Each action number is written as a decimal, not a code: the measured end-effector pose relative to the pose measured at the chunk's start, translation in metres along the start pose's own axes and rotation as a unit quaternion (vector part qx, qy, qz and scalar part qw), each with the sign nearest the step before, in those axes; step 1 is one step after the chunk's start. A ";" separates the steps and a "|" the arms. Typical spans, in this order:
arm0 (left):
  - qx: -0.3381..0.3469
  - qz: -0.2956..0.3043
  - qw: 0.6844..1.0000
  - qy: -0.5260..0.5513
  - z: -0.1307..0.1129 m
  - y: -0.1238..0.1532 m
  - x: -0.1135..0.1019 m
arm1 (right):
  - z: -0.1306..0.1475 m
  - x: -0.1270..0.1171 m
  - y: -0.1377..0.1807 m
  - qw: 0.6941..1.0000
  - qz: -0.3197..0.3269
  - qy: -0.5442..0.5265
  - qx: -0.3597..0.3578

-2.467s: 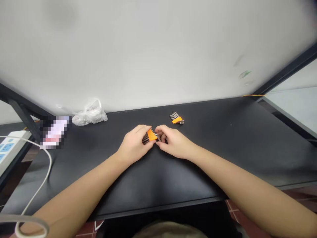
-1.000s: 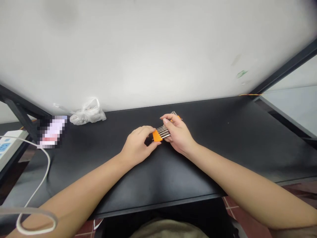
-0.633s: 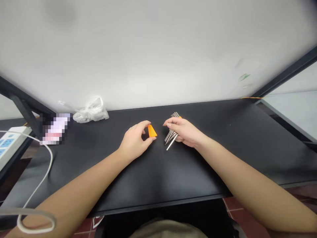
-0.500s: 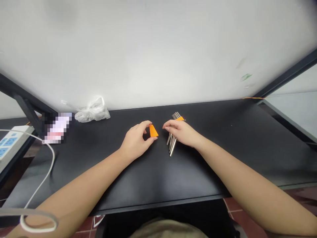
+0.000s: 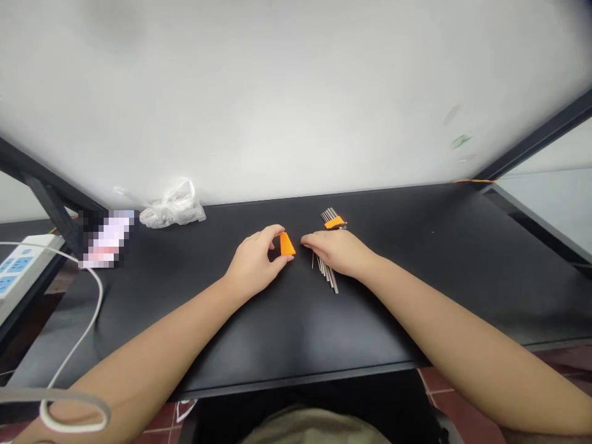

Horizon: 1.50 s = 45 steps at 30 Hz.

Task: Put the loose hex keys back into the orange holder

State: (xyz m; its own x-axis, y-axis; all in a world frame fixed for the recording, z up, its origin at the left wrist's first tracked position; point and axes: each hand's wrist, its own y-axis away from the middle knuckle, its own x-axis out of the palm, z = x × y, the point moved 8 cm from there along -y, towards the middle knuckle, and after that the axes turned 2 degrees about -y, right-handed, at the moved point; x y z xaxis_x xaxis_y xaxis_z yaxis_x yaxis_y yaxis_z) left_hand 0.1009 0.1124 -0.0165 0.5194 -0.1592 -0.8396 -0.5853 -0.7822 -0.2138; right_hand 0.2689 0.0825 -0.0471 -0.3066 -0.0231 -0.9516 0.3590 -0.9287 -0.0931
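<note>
My left hand [image 5: 255, 265] pinches a small orange wedge-shaped holder [image 5: 287, 244] between thumb and fingers, just above the black table. A short gap separates it from my right hand [image 5: 337, 250], whose fingers are closed and pressed together over a group of metal hex keys [image 5: 329, 277]. Their long shafts fan out below my palm, and one thin shaft shows under the fingertips. What the fingertips grip is hidden. Beyond that hand lies a second orange holder [image 5: 333, 222], with several thin shafts sticking out of its far side and bent ends at its right.
A clear plastic bag [image 5: 173, 206] lies against the wall at the back left. Left of it is a blurred pink-and-white item [image 5: 108, 240]. A power strip [image 5: 21, 265] and a white cable [image 5: 99, 296] occupy the left edge. Dark frame bars [image 5: 536, 142] slant at both sides.
The shafts under my right hand have swung, their lower ends now pointing to the right and fanned out. My right hand has shifted slightly toward me, uncovering more of the second holder. My left hand stays put.
</note>
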 end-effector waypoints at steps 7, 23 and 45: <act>0.004 0.003 1.000 -0.004 0.000 0.001 0.001 | 0.001 -0.001 0.003 0.997 -0.016 0.078 -0.004; -0.009 0.013 1.000 0.000 0.002 0.001 0.003 | -0.015 -0.030 0.034 0.988 0.079 -0.122 -0.056; 0.006 0.019 1.000 -0.016 0.002 -0.002 0.004 | -0.006 -0.032 0.021 0.999 -0.014 0.029 0.006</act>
State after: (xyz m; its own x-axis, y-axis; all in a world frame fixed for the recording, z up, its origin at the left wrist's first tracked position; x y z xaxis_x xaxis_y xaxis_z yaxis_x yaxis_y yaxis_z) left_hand 0.1031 0.1147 -0.0200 0.4764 -0.1688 -0.8629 -0.6114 -0.7688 -0.1872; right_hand 0.2916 0.0662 -0.0204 -0.2649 0.0243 -0.9640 0.3404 -0.9330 -0.1170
